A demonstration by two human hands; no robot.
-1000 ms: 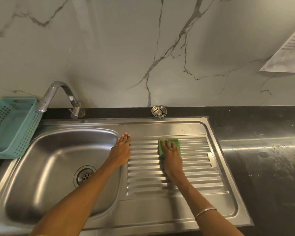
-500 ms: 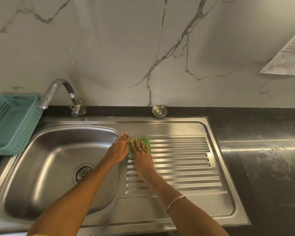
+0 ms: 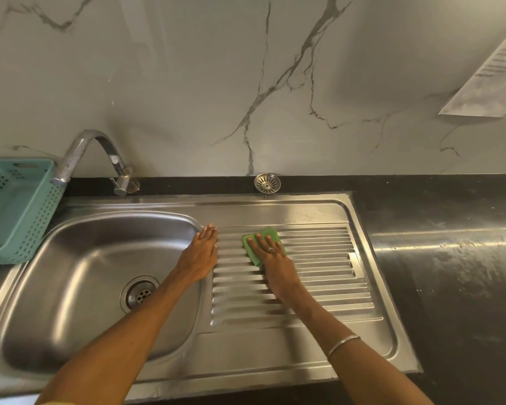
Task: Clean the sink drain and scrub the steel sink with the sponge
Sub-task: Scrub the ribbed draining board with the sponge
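Two hands lie flat on the steel sink in the middle of the frame. Our right hand presses the green sponge onto the ribbed draining board with straight fingers laid over it, not curled round it; the sponge sits near the top left corner of the ribs and peeks out above and to the left of the fingers. Our left hand rests spread and holding nothing on the ridge between the bowl and the ribs, just left of the sponge, and we take it to be steadying us.

What the next stroke turns on, we judge, is that the ribs run across the frame from left to right, so the sponge should travel along them, with most of the unscrubbed length lying to the right of the hand and toward the bottom of the frame.

The drain lies at lower left, in the bowl, nearer our left hand. Its loose strainer sits on the dark tabletop above the sponge, by the wall.
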